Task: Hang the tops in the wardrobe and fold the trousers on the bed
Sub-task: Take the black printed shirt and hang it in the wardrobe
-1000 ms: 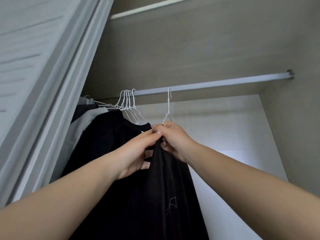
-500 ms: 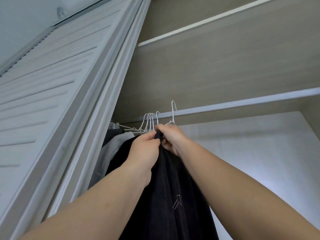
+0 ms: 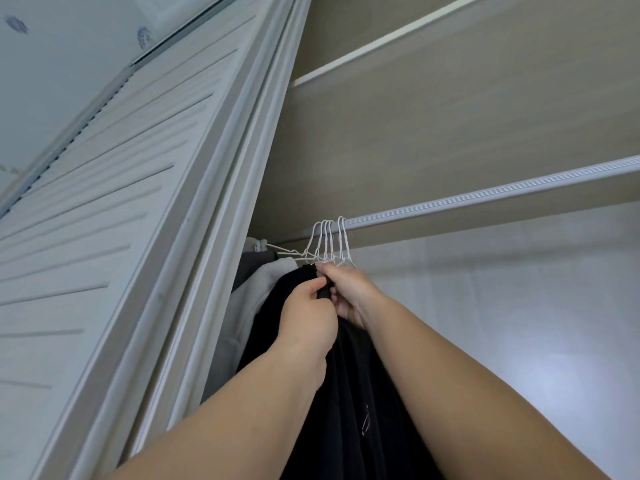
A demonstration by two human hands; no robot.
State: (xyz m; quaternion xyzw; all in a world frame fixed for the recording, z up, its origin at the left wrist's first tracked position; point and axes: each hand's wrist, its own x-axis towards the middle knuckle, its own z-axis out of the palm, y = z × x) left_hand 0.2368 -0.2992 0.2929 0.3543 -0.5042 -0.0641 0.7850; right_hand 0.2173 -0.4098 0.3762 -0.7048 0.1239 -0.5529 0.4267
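I see a black top (image 3: 349, 393) hanging from white hangers (image 3: 327, 242) on the rail (image 3: 485, 197); both hands, left (image 3: 308, 320) and right (image 3: 349, 292), pinch its collar closed at 12 o'clock.

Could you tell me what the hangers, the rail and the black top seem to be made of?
Hangers: thin white wire, probably coated metal, judging by the slim bent hooks.
Rail: pale and ribbed lengthwise with a soft sheen, likely metal.
Black top: matte, soft knit fabric that drapes in folds; the fibre cannot be told.
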